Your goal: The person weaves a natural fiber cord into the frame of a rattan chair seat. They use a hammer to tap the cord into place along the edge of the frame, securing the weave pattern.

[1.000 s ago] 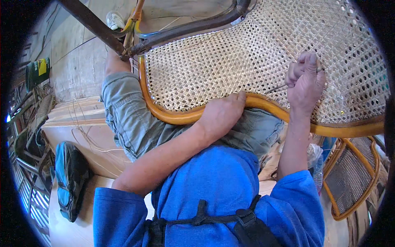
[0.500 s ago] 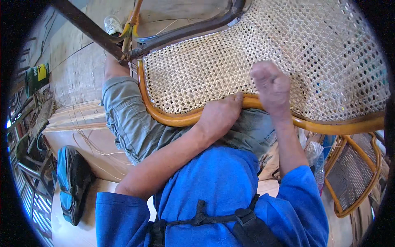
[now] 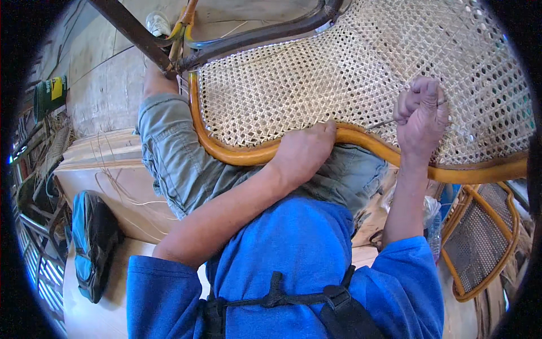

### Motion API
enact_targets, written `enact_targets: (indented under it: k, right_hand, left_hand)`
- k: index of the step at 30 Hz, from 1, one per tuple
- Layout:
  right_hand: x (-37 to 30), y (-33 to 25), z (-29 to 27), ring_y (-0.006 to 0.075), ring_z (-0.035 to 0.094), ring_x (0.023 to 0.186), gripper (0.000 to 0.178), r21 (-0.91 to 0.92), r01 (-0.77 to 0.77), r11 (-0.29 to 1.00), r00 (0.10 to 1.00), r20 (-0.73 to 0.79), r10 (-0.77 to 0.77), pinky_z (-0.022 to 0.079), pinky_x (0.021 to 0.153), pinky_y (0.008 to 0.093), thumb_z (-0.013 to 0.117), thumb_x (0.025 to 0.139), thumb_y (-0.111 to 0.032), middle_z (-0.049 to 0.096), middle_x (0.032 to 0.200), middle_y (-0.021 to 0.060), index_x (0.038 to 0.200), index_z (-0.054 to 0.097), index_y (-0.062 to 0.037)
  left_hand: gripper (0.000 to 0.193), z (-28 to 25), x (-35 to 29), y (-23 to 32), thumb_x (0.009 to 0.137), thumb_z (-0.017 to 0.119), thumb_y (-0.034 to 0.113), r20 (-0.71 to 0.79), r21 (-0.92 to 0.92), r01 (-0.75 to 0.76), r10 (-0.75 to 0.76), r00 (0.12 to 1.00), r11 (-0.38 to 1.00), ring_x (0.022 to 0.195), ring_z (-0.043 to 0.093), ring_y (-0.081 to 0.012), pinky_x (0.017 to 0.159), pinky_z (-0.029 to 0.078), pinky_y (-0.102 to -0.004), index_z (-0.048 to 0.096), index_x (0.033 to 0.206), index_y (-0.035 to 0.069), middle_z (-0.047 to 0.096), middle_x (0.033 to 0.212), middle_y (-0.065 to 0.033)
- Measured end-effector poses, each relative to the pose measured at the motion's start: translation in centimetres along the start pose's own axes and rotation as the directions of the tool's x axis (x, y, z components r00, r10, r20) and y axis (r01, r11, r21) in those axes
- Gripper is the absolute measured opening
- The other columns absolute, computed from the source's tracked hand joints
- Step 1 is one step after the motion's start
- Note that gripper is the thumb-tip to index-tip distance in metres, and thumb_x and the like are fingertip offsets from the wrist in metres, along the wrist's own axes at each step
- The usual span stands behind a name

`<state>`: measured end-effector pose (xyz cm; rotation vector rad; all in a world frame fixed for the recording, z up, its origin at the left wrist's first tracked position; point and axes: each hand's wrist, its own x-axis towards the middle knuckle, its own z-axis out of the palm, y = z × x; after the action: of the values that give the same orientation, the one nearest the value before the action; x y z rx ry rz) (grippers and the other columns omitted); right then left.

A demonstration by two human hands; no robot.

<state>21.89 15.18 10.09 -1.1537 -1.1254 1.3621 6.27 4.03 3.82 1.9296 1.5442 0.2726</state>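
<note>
A woven cane panel (image 3: 282, 85) with a curved, glossy orange-brown rattan rim (image 3: 243, 156) lies across my lap. My left hand (image 3: 307, 148) is closed over the near stretch of this rim, its fingertips at the edge of the weave. Farther right, above the cane, my right hand (image 3: 422, 118) is in a fist. From it a thin, straight, dark awl-like tool (image 3: 384, 123) points left toward the rim by my left hand. The rest of that tool is hidden in my fingers.
Dark poles (image 3: 132, 37) meet the panel's far-left corner at a bound rattan joint (image 3: 179, 42). A black and teal bag (image 3: 90, 246) rests at left beside a wooden step (image 3: 104, 152). At right are a smaller cane-and-rattan piece (image 3: 480, 243) and a plastic bottle (image 3: 435, 234).
My right fist has moved right, away from my left hand, and turned; the thin shaft now shows. My left hand keeps its hold on the rim, which has shifted slightly.
</note>
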Motion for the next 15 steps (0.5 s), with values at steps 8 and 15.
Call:
enact_targets:
  k: [8, 15]
  right_hand:
    - [0.28, 0.13, -0.39, 0.0061, 0.021, 0.042, 0.04, 0.028, -0.024, 0.999, 0.998, -0.054, 0.026, 0.017, 0.037, 0.0227, 0.05, 0.09, -0.046, 0.019, 0.052, -0.0066, 0.077, 0.046, -0.0083]
    - [0.39, 1.04, -1.05, 0.0061, 0.022, 0.041, 0.039, 0.022, 0.031, 0.999, 0.997, -0.073, -0.029, 0.018, 0.037, 0.0225, 0.05, 0.091, -0.044, 0.019, 0.052, -0.0065, 0.078, 0.046, -0.0072]
  left_hand:
    - [0.035, 0.11, -0.09, -0.09, 0.083, 0.057, 0.017, 0.016, -0.023, 0.008, -0.007, 1.0, 1.0, 0.07, 0.064, -0.0302, 0.056, 0.052, -0.0417, 0.047, 0.112, 0.002, 0.062, 0.079, -0.0136]
    - [0.036, 0.13, -0.16, -0.12, 0.083, 0.057, 0.018, 0.016, -0.008, 0.01, -0.01, 1.0, 1.0, 0.07, 0.064, -0.0302, 0.057, 0.052, -0.0411, 0.047, 0.113, 0.001, 0.062, 0.08, -0.0138]
